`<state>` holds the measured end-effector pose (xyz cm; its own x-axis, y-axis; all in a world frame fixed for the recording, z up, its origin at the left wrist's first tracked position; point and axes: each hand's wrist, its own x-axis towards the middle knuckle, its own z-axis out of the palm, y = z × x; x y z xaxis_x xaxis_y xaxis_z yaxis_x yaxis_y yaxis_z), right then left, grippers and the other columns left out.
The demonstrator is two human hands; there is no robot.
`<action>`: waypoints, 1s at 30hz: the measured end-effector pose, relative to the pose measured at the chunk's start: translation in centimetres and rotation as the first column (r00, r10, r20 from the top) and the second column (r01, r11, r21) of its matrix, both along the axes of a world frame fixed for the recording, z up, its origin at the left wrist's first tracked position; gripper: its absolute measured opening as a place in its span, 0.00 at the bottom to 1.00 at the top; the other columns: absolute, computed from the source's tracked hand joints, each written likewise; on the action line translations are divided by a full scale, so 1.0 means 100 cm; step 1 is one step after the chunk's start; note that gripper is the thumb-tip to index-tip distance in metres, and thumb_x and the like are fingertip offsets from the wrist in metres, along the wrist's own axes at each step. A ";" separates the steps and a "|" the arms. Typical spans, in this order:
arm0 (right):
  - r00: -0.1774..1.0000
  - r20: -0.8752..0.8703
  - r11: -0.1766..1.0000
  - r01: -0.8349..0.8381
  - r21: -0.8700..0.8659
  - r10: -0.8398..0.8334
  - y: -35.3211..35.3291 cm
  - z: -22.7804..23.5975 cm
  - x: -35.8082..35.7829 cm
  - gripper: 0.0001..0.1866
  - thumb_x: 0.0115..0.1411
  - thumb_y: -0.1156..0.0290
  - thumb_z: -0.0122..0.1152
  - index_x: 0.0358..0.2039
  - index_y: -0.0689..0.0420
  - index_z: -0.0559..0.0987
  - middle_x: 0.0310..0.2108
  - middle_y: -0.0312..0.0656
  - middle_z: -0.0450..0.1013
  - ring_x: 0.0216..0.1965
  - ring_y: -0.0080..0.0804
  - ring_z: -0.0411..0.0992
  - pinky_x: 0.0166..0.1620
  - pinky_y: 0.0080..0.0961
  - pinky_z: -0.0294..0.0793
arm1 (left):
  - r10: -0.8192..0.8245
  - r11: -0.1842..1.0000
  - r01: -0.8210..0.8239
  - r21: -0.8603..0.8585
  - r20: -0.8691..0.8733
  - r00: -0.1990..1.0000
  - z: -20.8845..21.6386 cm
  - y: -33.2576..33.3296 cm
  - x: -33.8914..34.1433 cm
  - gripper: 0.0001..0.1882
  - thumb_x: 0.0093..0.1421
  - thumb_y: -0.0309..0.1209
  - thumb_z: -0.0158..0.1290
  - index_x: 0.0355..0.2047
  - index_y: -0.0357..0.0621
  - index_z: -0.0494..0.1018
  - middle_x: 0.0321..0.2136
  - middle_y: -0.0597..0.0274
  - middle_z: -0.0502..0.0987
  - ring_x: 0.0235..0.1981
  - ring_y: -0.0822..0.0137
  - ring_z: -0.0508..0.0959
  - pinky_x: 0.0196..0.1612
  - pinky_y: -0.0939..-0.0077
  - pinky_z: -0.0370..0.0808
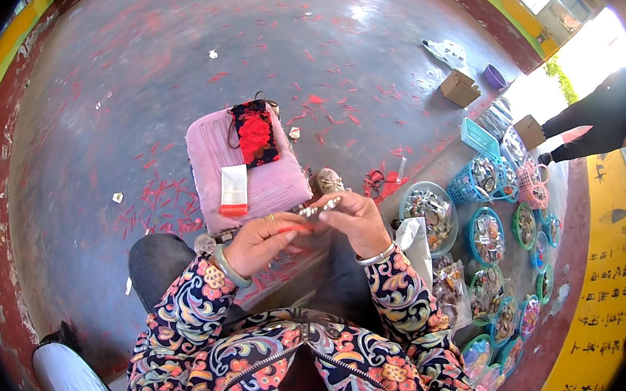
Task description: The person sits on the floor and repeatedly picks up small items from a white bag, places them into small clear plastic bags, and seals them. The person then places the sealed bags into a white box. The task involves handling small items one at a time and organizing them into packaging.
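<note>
My right hand (pixel 361 224) pinches a short row of shiny whitish beads or stones (pixel 319 207), which looks like an ornament; its exact kind is unclear. Close beside it on the left, my left hand (pixel 255 246) is closed with a thin red strip (pixel 296 228) at its fingertips. The two hands nearly meet above my lap. Just beyond my left hand is a pink padded seat (pixel 289 189). On that lie a black pouch with red flowers (pixel 255 133) and a small white packet with a red end (pixel 234 188).
Baskets of small wrapped pieces (pixel 486 238) and a clear tub (pixel 427 218) crowd the floor at right. A white bag (pixel 415 250) stands by my right forearm. Red scraps (pixel 165 208) litter the floor. Farther off are a cardboard box (pixel 460 88), purple basin (pixel 495 76) and a standing person (pixel 607 111).
</note>
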<state>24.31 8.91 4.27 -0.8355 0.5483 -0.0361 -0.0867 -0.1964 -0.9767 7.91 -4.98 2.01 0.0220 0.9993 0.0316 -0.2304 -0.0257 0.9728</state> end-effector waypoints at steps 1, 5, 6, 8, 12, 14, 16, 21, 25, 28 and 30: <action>0.997 -0.054 0.998 0.051 -0.043 -0.053 0.002 -0.005 -0.001 0.08 0.54 0.79 0.55 0.36 0.64 0.74 0.33 0.36 0.72 0.35 0.19 0.69 0.40 0.16 0.68 | 0.036 0.998 -0.035 -0.043 0.006 0.999 -0.001 0.002 0.000 0.14 0.62 0.27 0.40 0.44 0.32 0.69 0.45 0.57 0.67 0.42 0.69 0.73 0.44 0.76 0.73; 0.960 -0.189 0.962 0.166 -0.217 -0.208 0.008 -0.019 0.003 0.10 0.55 0.80 0.51 0.38 0.63 0.73 0.33 0.42 0.73 0.34 0.27 0.71 0.41 0.22 0.70 | 0.175 0.947 -0.150 -0.285 0.063 0.983 -0.011 0.007 -0.001 0.14 0.63 0.29 0.41 0.42 0.32 0.70 0.37 0.59 0.73 0.38 0.71 0.74 0.42 0.78 0.73; 0.950 -0.207 0.950 0.180 -0.256 -0.235 0.009 -0.018 0.006 0.10 0.55 0.80 0.51 0.39 0.63 0.72 0.33 0.42 0.72 0.34 0.27 0.70 0.40 0.22 0.70 | 0.187 0.939 -0.162 -0.303 0.055 0.981 -0.016 0.008 -0.002 0.14 0.62 0.30 0.41 0.42 0.32 0.70 0.36 0.59 0.74 0.37 0.71 0.74 0.41 0.79 0.73; 0.952 -0.190 0.958 0.198 -0.210 -0.238 0.010 -0.026 0.010 0.10 0.56 0.78 0.50 0.39 0.63 0.72 0.33 0.42 0.72 0.28 0.23 0.68 0.32 0.18 0.66 | 0.209 0.923 -0.185 -0.337 0.038 0.977 -0.025 0.010 -0.005 0.14 0.62 0.31 0.42 0.41 0.32 0.70 0.34 0.60 0.75 0.36 0.72 0.75 0.40 0.80 0.73; 0.988 -0.112 0.990 0.091 -0.104 -0.103 0.010 -0.021 0.013 0.09 0.57 0.77 0.50 0.38 0.63 0.72 0.32 0.42 0.72 0.23 0.17 0.63 0.24 0.14 0.58 | 0.209 0.922 -0.185 -0.342 0.036 0.977 -0.027 0.010 -0.006 0.15 0.62 0.32 0.43 0.42 0.32 0.70 0.35 0.59 0.75 0.37 0.72 0.75 0.40 0.80 0.73; 0.994 -0.104 0.990 0.005 -0.142 -0.020 0.009 -0.015 0.013 0.08 0.57 0.77 0.50 0.37 0.63 0.73 0.32 0.40 0.72 0.22 0.15 0.62 0.23 0.13 0.58 | 0.206 0.925 -0.191 -0.327 0.009 0.979 -0.027 0.010 -0.006 0.15 0.63 0.33 0.42 0.42 0.33 0.70 0.35 0.58 0.75 0.37 0.70 0.76 0.41 0.79 0.73; 0.989 -0.144 0.969 -0.074 -0.237 0.040 0.008 -0.012 0.015 0.08 0.57 0.77 0.48 0.35 0.63 0.74 0.32 0.36 0.73 0.21 0.14 0.61 0.25 0.12 0.61 | 0.209 0.931 -0.196 -0.307 0.012 0.978 -0.028 0.011 -0.005 0.15 0.62 0.32 0.43 0.42 0.32 0.70 0.35 0.59 0.75 0.37 0.72 0.75 0.40 0.80 0.73; 0.984 0.017 0.955 -0.179 0.238 0.180 0.000 -0.006 0.011 0.07 0.52 0.81 0.50 0.31 0.62 0.75 0.42 0.42 0.70 0.31 0.20 0.70 0.33 0.17 0.69 | 0.209 0.944 -0.198 -0.265 0.014 0.978 -0.028 0.011 -0.004 0.15 0.62 0.31 0.43 0.42 0.32 0.70 0.35 0.60 0.75 0.37 0.73 0.75 0.39 0.80 0.73; 0.976 0.182 0.647 -0.214 0.731 0.117 -0.012 -0.011 0.004 0.08 0.46 0.82 0.54 0.29 0.58 0.76 0.47 0.46 0.67 0.39 0.34 0.71 0.38 0.24 0.72 | 0.209 0.952 -0.212 -0.220 -0.038 0.977 -0.030 0.010 -0.003 0.14 0.62 0.30 0.43 0.42 0.33 0.70 0.35 0.59 0.75 0.36 0.73 0.75 0.39 0.80 0.73; 0.991 0.127 0.507 -0.132 0.852 0.045 -0.017 -0.014 -0.001 0.07 0.44 0.79 0.56 0.27 0.58 0.75 0.43 0.46 0.68 0.30 0.41 0.72 0.31 0.28 0.71 | 0.214 0.957 -0.229 -0.181 -0.099 0.972 -0.033 0.009 -0.001 0.14 0.62 0.30 0.43 0.43 0.32 0.70 0.33 0.59 0.76 0.34 0.74 0.75 0.38 0.80 0.73; 0.987 0.156 0.487 -0.152 0.860 0.032 -0.018 -0.010 -0.001 0.07 0.44 0.78 0.56 0.27 0.58 0.75 0.43 0.45 0.68 0.30 0.41 0.72 0.31 0.28 0.71 | 0.201 0.961 -0.225 -0.162 -0.150 0.968 -0.035 0.009 -0.002 0.14 0.62 0.30 0.43 0.43 0.32 0.70 0.32 0.59 0.76 0.33 0.75 0.75 0.38 0.80 0.73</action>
<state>24.24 7.06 3.28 -0.9063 0.2719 0.3236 -0.0083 0.7540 -0.6568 7.75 -4.05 -1.47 -0.2000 0.9706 -0.1340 -0.1085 0.1140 0.9875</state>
